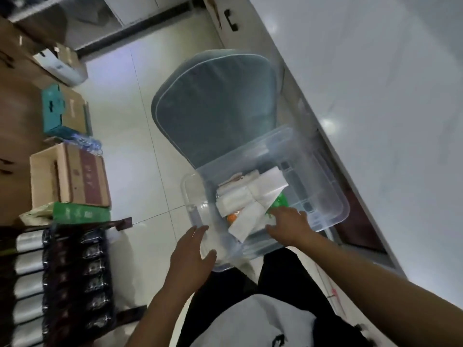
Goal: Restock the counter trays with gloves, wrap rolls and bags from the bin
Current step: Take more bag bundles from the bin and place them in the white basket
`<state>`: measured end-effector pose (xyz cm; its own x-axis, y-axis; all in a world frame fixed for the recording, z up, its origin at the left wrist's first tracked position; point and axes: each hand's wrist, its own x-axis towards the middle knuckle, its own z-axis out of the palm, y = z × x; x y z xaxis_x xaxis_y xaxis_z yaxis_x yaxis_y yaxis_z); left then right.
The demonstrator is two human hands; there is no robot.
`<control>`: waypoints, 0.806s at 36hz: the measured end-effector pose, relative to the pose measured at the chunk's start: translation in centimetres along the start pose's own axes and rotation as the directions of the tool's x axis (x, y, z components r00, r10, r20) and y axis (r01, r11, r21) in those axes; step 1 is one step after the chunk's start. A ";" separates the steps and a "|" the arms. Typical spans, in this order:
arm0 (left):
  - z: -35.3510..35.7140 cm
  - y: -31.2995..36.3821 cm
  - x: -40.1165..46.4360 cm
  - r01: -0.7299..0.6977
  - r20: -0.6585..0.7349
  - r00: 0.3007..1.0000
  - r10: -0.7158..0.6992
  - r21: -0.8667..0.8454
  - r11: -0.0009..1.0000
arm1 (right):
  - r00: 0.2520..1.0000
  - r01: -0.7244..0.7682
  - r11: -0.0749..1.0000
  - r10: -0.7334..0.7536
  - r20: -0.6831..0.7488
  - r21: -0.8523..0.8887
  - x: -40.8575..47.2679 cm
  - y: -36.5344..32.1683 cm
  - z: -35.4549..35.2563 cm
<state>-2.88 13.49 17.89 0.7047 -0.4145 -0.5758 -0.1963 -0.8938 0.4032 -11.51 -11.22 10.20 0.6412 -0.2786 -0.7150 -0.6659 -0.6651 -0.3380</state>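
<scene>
Reaching into the clear plastic bin [325, 196], the person is at the fetching stage of the restock. The bin sits on a grey-cushioned chair [213, 108], at about six o'clock from the cushion's middle and against the pale counter [388, 108] running along the three o'clock side. The left hand [193, 249] lies on the bin's near corner at seven o'clock, fingers spread and fairly straight, touching the rim rather than gripping it. The right hand [288, 226] is inside at five o'clock, among white folded packets [245, 196] and beside a green pack [279, 201]; its fingertips are hidden, so whether it pinches anything cannot be told. A small orange item [231, 217] shows under the packets. No counter trays are in view, so nothing can be counted as restocked; judging from the heaped bin, most of the job appears to remain. Cardboard boxes [70, 176] stand at nine o'clock.
</scene>
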 end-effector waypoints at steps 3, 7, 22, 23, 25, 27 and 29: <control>2.1 0.4 4.2 0.019 0.061 0.998 -0.024 0.077 0.997 | 0.997 -0.046 0.999 0.045 0.064 0.019 2.4 0.8 -0.5; 5.7 0.4 9.3 0.044 0.184 0.981 -0.064 0.111 0.993 | 0.989 -0.135 0.977 0.121 0.088 0.164 4.7 1.9 -0.5; 16.1 -4.7 26.6 -0.122 0.152 0.987 0.057 0.468 0.875 | 0.854 -0.412 0.108 0.391 0.343 0.905 15.0 3.7 6.8; 16.7 -5.0 27.2 -0.132 0.147 0.987 0.067 0.488 0.863 | 0.833 -0.417 -0.093 0.359 0.421 0.904 15.8 3.6 7.1; 17.5 -5.3 28.4 -0.143 0.142 0.986 0.082 0.500 0.854 | 0.823 -0.375 -0.346 0.303 0.481 0.860 17.6 3.6 7.7; 18.2 -5.5 29.4 -0.149 0.123 0.987 0.101 0.500 0.853 | 0.827 -0.321 -0.483 0.277 0.490 0.814 19.2 3.5 8.0; 18.8 -5.6 30.0 -0.148 0.082 0.989 0.123 0.507 0.849 | 0.825 -0.292 -0.571 0.256 0.504 0.767 20.6 3.2 8.0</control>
<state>6.58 2.88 -15.01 0.6171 -0.5343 -0.5777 -0.6165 -0.7845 0.0669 -3.47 -13.55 -10.51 0.1662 -0.0504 -0.9848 -0.0991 0.9928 -0.0675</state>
